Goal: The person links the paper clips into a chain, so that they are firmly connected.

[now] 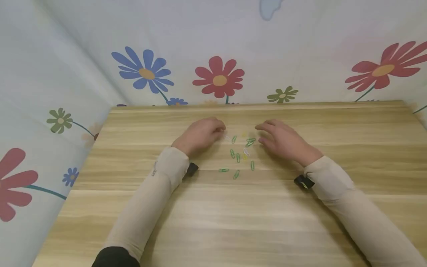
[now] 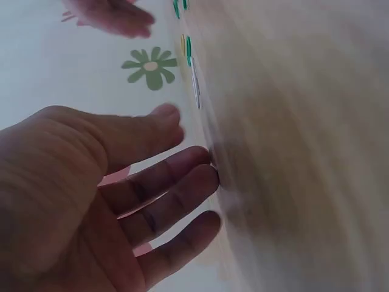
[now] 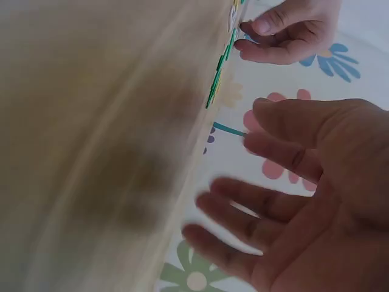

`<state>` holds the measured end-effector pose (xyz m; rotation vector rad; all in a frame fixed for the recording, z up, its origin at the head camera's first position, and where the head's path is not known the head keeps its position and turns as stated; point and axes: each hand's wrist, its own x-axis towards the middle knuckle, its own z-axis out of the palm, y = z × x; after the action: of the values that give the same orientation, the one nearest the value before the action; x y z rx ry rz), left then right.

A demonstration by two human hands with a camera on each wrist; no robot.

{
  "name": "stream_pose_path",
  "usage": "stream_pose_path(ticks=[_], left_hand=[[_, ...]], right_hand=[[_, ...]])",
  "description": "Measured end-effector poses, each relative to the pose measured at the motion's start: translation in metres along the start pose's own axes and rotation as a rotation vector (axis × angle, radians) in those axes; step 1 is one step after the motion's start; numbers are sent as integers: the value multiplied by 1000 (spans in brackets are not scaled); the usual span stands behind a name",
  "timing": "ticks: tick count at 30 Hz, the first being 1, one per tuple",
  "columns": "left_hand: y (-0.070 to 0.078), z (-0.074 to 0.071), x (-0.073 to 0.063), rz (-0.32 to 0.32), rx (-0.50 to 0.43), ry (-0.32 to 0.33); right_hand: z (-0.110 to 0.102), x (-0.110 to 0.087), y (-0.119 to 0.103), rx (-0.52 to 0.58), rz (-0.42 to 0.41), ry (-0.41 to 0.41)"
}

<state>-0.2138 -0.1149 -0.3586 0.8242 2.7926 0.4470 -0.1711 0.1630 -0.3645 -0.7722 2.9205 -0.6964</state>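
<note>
My L grip & R grip both spread, empty; best I go low, pinch paper clips singly w/ light pressure.

Paperclips, scattered — green, white, perhaps yellow

No text can be read for certain. In the head view, left of the frame's centre, a short row of small dark marks like lettering runs along the outer edge of the left sleeve, too small and blurred to make out.
</note>
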Motion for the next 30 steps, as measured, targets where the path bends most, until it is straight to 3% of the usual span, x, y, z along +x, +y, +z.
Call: stream_pose_path(ticks=[6, 12, 17, 30], left_hand=[[5, 2, 11, 7, -23, -55], [15, 4, 18, 28, 22, -80], [18, 2, 20, -25, 13, -97], [5, 2, 18, -85, -195, -121]], right_hand=[[5, 26, -4, 124, 40, -111], [6, 37, -5, 77, 74, -193], [3, 39, -8, 38, 85, -229], [1, 33, 1, -10, 148, -301]])
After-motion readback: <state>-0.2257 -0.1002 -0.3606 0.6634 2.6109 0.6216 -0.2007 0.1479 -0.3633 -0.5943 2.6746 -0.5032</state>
